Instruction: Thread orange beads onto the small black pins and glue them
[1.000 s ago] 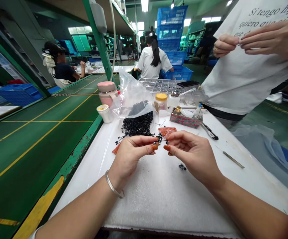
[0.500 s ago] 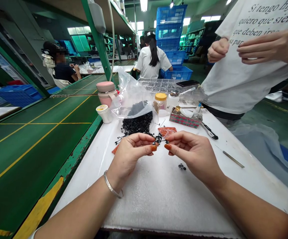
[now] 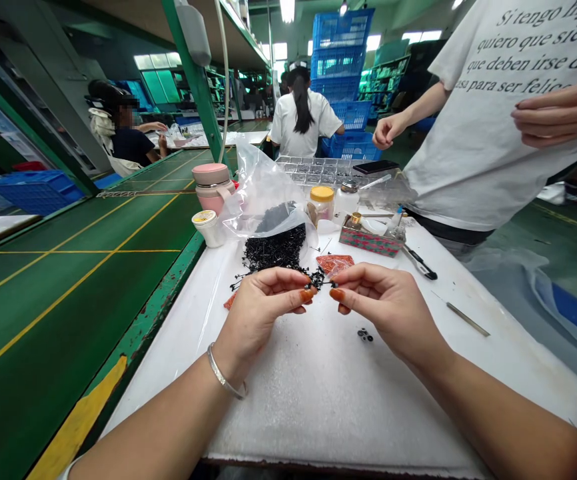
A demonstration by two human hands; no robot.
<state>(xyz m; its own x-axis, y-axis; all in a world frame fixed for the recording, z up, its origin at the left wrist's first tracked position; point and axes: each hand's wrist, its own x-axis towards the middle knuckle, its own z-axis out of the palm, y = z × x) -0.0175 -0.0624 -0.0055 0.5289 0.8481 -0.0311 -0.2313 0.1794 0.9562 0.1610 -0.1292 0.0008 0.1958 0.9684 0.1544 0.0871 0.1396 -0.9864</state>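
Two hands, one tiny black part pinched between them.

My left hand [image 3: 263, 303] and right hand [image 3: 386, 303] meet just above the white table [image 3: 318, 400], each grip closed to a fingertip pinch, thumb against forefinger, on opposite ends of a small black part [image 3: 321, 285]. The part spans the narrow gap between my fingertips, and the other fingers curl loosely. Just behind it lies the heap of black parts [image 3: 276, 252] spilling from a clear plastic bag [image 3: 263, 193], with an orange packet [image 3: 335, 263] beside it. Two little black pieces [image 3: 365, 335] rest on the table near my right hand. A person in a white shirt [image 3: 478, 133] stands at the table's far right.
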